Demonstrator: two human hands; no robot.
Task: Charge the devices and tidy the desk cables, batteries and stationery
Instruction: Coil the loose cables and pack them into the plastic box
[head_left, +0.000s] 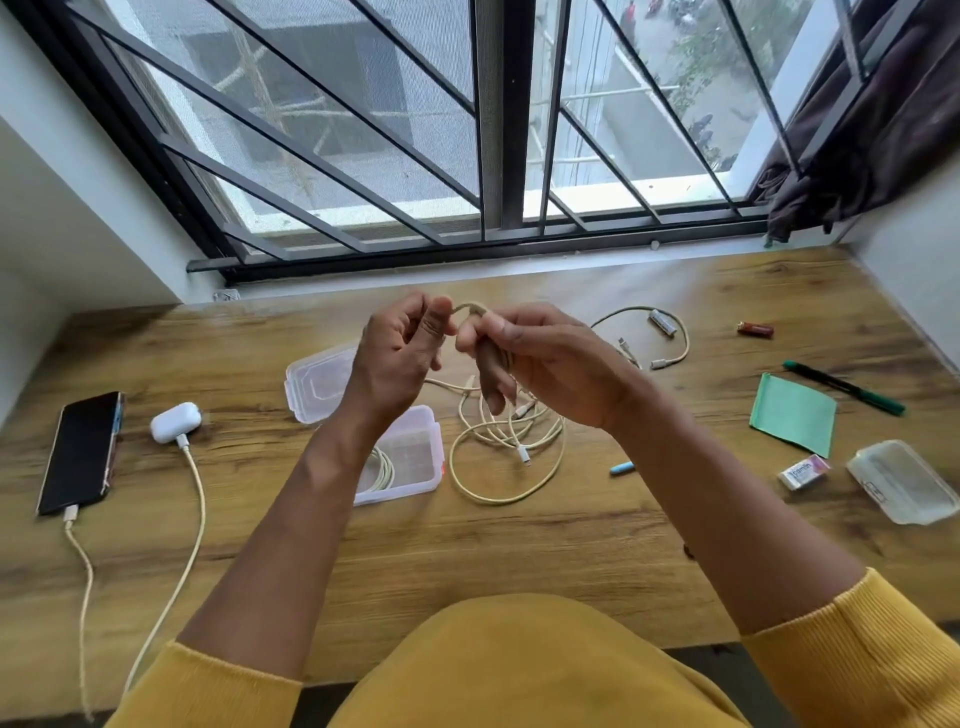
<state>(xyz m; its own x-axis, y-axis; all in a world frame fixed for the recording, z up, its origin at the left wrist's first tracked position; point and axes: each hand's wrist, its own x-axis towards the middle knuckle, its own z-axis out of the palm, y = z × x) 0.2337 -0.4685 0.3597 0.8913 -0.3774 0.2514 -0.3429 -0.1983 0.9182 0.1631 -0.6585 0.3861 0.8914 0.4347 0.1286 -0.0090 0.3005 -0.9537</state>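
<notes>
Raised above the wooden desk (519, 545), my left hand (400, 353) and my right hand (540, 364) pinch the same cream cable between them. Its loose loops (506, 457) hang down and lie on the desk below. A clear plastic box (415, 457) under my left forearm holds a coiled cable; its lid (322, 379) lies behind it. A black phone (80, 452) and a white earbud case (175, 422) at the left each have a cable plugged in.
Another cream cable (675, 338) with a grey battery (662, 321) lies at the back right, near a red battery (755, 329). A green pen (844, 387), green cloth (793, 414), eraser (804, 472), clear case (903, 488) and small blue item (622, 468) sit at the right.
</notes>
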